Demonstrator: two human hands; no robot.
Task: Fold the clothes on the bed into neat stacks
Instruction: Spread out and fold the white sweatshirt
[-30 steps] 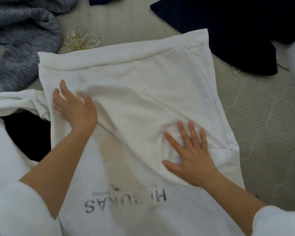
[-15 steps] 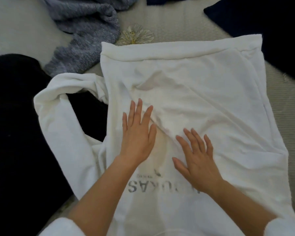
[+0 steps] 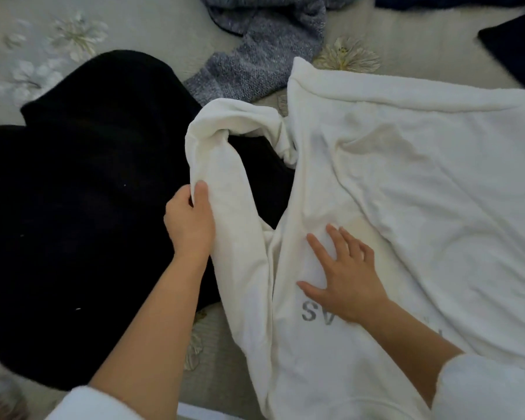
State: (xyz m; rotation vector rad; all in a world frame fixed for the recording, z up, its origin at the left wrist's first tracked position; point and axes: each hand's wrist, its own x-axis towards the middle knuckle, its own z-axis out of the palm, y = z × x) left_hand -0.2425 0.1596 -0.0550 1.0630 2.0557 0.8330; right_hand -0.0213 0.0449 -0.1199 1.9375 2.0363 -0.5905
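Gripping sleeve (image 3: 225,189) with left hand (image 3: 190,221) for folding in; pinning sweatshirt (image 3: 406,183) flat under spread right hand (image 3: 346,280).

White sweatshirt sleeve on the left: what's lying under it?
A black garment lies under the white sweatshirt's looped sleeve, showing through the loop. The left hand grips the sleeve, hiding what lies beneath it there. Lower down, patterned bedding shows beside the sleeve.

One head-worn view looks steeply down, close over the bed (image 3: 152,34).
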